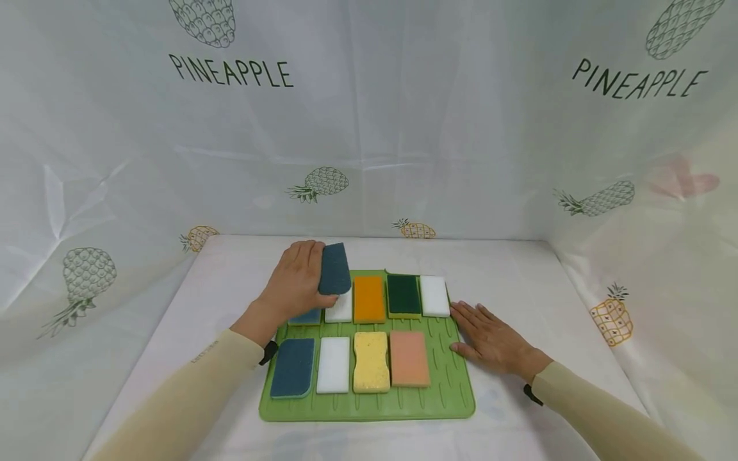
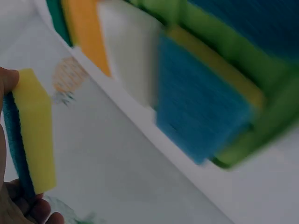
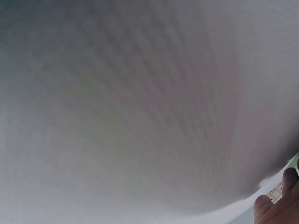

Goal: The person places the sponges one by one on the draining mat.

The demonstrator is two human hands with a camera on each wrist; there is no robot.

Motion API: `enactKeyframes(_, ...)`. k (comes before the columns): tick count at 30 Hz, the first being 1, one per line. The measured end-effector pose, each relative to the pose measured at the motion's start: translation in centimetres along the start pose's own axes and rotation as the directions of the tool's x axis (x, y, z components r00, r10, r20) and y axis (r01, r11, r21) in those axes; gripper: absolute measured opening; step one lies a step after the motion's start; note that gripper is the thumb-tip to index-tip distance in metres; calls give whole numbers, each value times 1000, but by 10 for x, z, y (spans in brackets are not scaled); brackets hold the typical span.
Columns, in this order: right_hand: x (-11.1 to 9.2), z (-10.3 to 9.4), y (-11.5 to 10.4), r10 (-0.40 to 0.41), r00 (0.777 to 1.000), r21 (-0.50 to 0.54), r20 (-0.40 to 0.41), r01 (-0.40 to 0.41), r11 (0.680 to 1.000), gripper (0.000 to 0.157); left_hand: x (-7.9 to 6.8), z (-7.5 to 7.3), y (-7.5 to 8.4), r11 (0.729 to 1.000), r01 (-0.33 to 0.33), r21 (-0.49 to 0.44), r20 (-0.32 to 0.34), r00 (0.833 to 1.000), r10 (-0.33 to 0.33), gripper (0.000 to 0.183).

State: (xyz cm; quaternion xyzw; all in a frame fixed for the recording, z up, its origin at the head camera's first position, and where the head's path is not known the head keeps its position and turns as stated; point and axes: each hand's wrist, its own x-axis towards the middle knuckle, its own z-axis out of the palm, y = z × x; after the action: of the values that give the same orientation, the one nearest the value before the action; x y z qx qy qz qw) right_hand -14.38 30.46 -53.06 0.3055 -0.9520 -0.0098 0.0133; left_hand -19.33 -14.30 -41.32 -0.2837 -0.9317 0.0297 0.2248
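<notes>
My left hand (image 1: 296, 275) grips a sponge (image 1: 335, 269) with a dark blue scouring face, raised above the back row on the green mat (image 1: 444, 400). In the left wrist view that sponge (image 2: 37, 135) shows a thick yellow side between thumb and fingers. Beneath the hand, a blue sponge (image 1: 305, 317) and a white sponge (image 1: 339, 310) are partly covered. My right hand (image 1: 490, 339) lies flat with straight fingers, fingertips at the mat's right edge beside a white sponge (image 1: 434, 296). The right wrist view is mostly blurred white cloth.
Also in the back row are an orange sponge (image 1: 369, 299) and a dark green sponge (image 1: 403, 295). The front row has a blue sponge (image 1: 293, 368), a white sponge (image 1: 333, 365), a yellow sponge (image 1: 371, 362) and a peach sponge (image 1: 409, 358). A pineapple-print sheet (image 1: 450, 128) hangs behind.
</notes>
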Motion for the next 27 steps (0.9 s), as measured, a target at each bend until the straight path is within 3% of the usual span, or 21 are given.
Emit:
enactKeyframes(5, 0, -1, 1, -2, 1000, -3, 11, 2, 1000, 82, 9, -5, 51, 995, -39, -97, -1, 999, 39, 110)
enactKeyframes(11, 0, -2, 3, -16, 1000, -5, 1, 16, 1000, 80, 16, -2, 116, 977, -80, -197, 59, 994, 93, 115)
enactKeyframes(17, 0, -3, 5, -47, 999, -12, -15, 47, 999, 75, 19, 11, 179, 970, -134, -204, 110, 981, 159, 110)
enactKeyframes(23, -2, -4, 6, -76, 997, -21, -8, 76, 997, 68, 23, 27, 219, 970, -163, -182, 101, 978, 183, 108)
enactKeyframes(27, -2, -5, 7, -73, 997, -19, 22, 73, 997, 65, 24, 35, 233, 974, -135, -181, 162, 973, 165, 111)
